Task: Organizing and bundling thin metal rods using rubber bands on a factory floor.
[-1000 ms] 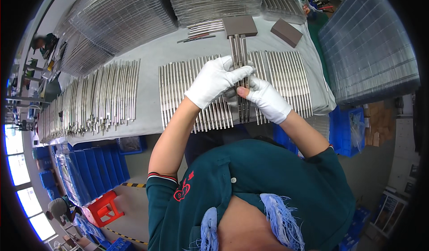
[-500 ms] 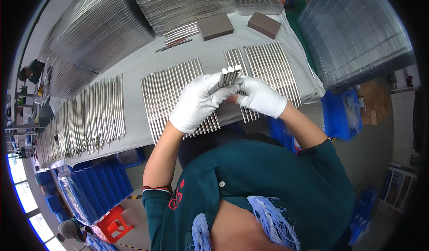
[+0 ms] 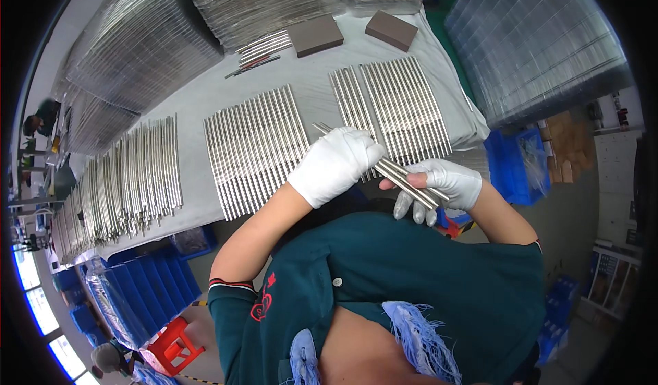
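Observation:
In front of my chest, a few shiny metal rods (image 3: 408, 187) are held slantwise, their near ends pointing down to the right. My left hand (image 3: 334, 164), in a white glove, is closed round their upper part, and thin far ends stick out past its knuckles. My right hand (image 3: 449, 185), gloved with bare thumb and one bare fingertip, holds the lower part, thumb on top and other fingers curled beneath. Beyond the hands, metal rods lie side by side on the cloth-covered table (image 3: 317, 76): a middle row (image 3: 255, 152) and a right row (image 3: 404, 107).
More rods (image 3: 133, 176) lie at the left. Two brown blocks (image 3: 315, 37) (image 3: 391, 30) rest at the back, near stacked clear plastic trays (image 3: 267, 1). Another tall tray stack (image 3: 538, 49) stands right. Blue bins (image 3: 514, 165) and a red stool (image 3: 175, 344) are below table height.
The rods have swung from pointing away, ends up, to a slant down to the right. My right hand has moved right and nearer my body; my left hand has turned over them.

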Demonstrator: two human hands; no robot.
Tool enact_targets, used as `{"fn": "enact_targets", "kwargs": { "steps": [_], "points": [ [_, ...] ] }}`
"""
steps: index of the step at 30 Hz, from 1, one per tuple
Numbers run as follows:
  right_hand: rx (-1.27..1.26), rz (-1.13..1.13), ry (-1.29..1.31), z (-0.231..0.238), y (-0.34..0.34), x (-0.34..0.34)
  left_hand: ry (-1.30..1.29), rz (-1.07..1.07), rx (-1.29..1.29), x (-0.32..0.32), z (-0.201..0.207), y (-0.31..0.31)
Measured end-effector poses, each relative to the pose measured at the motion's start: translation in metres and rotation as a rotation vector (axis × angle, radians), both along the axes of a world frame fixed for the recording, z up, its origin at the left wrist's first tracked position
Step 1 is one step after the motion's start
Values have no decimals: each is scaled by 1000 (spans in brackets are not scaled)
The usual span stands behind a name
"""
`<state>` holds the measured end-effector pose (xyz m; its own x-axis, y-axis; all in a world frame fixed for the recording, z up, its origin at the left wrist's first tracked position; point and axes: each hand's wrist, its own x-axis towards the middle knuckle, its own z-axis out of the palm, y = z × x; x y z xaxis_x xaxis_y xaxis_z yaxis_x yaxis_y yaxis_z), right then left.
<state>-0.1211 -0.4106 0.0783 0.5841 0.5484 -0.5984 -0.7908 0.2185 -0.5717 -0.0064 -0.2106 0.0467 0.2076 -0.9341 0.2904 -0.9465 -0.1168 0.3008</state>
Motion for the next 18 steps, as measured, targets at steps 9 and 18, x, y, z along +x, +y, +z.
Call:
{"fn": "enact_targets", "kwargs": {
  "steps": [9, 18],
  "points": [
    [-1105, -102, -841, -11, -28, 31, 298, 403, -388, 6, 3, 27],
    [-1855, 113, -1368, -40, -12, 12, 1747, 473, -753, 5, 12, 24]
  ]
}}
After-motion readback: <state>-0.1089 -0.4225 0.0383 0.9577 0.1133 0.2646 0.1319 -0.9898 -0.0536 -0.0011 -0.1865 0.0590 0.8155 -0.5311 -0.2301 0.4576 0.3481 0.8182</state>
